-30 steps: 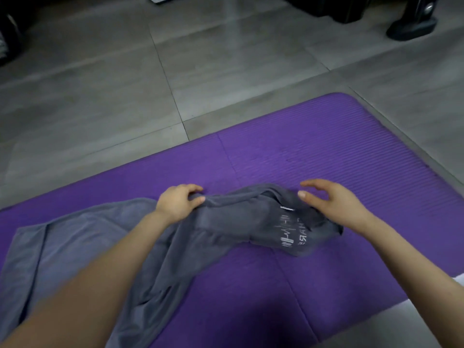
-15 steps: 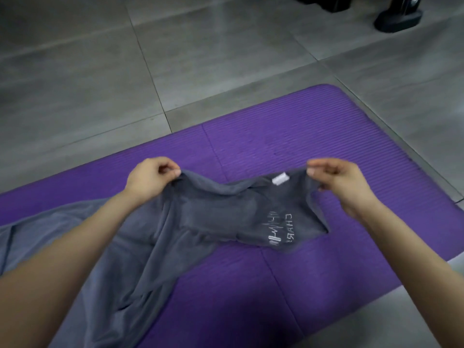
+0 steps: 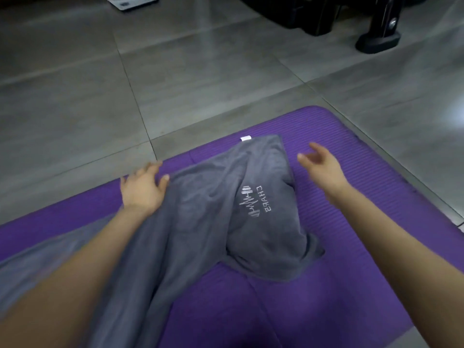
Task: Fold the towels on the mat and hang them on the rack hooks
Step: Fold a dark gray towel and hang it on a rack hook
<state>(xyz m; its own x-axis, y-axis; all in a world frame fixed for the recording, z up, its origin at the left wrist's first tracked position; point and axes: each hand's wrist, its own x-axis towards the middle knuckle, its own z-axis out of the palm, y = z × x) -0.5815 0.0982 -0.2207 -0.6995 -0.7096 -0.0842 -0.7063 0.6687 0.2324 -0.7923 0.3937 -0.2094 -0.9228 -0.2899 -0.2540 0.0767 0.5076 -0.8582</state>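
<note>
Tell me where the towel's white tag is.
In the head view, the white tag sits at the far edge of the grey towel on the purple mat, ahead and left of the right hand.

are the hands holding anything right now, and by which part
Nothing is gripped: the left hand lies open at the edge of the grey towel, and the right hand hovers open beside it.

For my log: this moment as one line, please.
grey towel: rumpled on purple mat | left hand: open, at towel's edge | right hand: open, holding nothing
</note>
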